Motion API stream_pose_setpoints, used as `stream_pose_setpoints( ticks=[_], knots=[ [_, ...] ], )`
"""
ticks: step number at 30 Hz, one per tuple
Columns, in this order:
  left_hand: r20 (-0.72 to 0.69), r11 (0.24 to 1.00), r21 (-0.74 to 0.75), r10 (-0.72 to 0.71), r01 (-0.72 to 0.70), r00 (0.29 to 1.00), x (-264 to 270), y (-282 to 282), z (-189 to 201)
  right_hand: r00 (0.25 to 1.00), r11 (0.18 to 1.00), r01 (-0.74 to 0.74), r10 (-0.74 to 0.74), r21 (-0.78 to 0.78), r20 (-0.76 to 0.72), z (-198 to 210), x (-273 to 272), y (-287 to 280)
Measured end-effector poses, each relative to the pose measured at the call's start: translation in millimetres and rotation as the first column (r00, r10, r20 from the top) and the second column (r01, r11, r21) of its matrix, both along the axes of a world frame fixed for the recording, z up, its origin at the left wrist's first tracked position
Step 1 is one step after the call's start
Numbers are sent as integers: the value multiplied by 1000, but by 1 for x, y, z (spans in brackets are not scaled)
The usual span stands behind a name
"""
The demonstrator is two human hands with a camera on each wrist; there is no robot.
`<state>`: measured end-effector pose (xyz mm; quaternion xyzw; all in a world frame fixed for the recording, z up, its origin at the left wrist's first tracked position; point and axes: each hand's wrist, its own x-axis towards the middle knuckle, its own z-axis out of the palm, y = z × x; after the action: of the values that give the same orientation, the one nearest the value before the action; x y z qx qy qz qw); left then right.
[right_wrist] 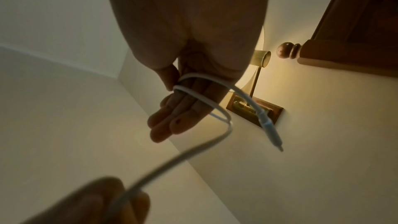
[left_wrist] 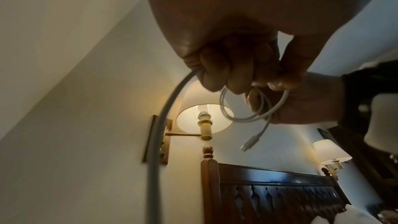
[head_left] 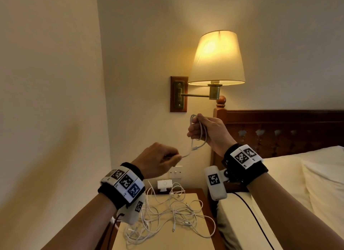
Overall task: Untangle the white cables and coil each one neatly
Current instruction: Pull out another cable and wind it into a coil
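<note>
Hands raised — right hand (head_left: 208, 131) wrapped with white cable (head_left: 200, 136), left hand (head_left: 158, 159) pinching its tail.

I see a dim room lit warmly by one glowing wall lamp (head_left: 216, 58), its shade the brightest spot, casting a soft halo on the wall (head_left: 141, 26) above. The left wall falls into brownish shadow. My head view is fairly sharp, with edges bowed by the wide lens. In my wrist views, both palms are dark silhouettes against the light, and the white cable (right_wrist: 163, 164) and left hand (right_wrist: 90, 203) blur in the foreground.
</note>
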<state>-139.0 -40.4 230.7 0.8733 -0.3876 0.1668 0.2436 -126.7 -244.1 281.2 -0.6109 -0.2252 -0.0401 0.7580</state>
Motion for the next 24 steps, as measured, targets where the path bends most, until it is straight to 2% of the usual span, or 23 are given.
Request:
stream_pose_setpoints(
  ticks=[2,7,11,14,20,22,24],
  knots=[
    [82,999,24,-40,38,996,-9,-7,10,999,998,41,-40,-54,26,-3,1,3],
    [298,996,-7,-78,84,951,-15,-15,20,1000,985,23,-19,-171,25,-11,-3,8],
    [546,999,-9,-34,47,837,-14,-17,24,997,950,61,-45,-307,59,-19,-2,15],
    [656,999,-46,40,-13,754,-11,-18,24,999,952,-21,33,-306,35,-22,-6,19],
    [636,971,-197,233,-137,736,0,-12,20,986,956,-167,167,-240,-18,-22,-11,23],
    [558,951,-264,288,-163,778,2,-11,19,986,959,-169,165,-226,-37,-21,-11,24],
    [425,921,-355,312,-161,850,5,-10,19,986,960,-166,158,-224,-52,-20,-11,23]
  ],
)
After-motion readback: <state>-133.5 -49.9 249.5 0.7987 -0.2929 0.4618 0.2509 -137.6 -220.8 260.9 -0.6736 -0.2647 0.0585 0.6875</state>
